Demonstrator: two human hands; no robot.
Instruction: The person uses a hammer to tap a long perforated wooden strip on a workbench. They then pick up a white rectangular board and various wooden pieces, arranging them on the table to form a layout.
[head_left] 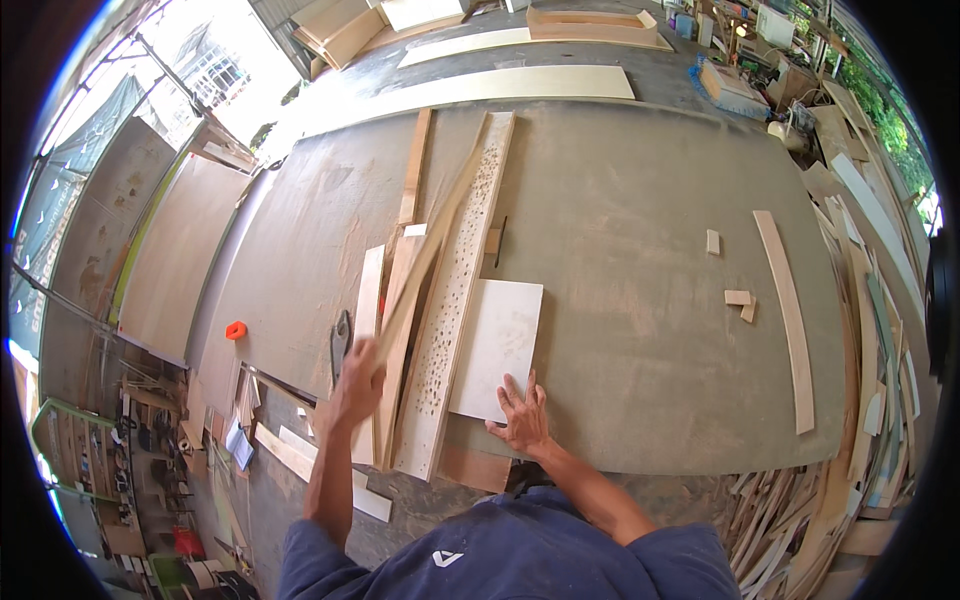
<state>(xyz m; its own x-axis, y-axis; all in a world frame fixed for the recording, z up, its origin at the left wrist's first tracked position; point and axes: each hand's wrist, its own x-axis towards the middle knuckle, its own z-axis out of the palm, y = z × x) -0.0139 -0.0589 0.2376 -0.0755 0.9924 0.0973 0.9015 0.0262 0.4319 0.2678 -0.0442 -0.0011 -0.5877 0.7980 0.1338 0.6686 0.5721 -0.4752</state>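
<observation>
My left hand [358,388] is closed round the near end of a long, thin wooden strip [438,228], which slants away from me to the far right. Beneath and beside the strip lies a long board dotted with many holes [462,265], stretching nearly across the table. The fingers of my right hand [522,415] are spread on the near right corner of a white rectangular panel [503,335], which lies against the dotted board's right side. Several narrow wood pieces [368,300] rest left of the dotted board, close to my left hand.
A dark hand tool [341,340] and an orange ring-like item [235,330] lie on the left of the large brown table [640,300]. Small wood blocks [740,298] and a long strip [785,320] are on the right. Scrap wood [868,340] is piled beyond the right edge.
</observation>
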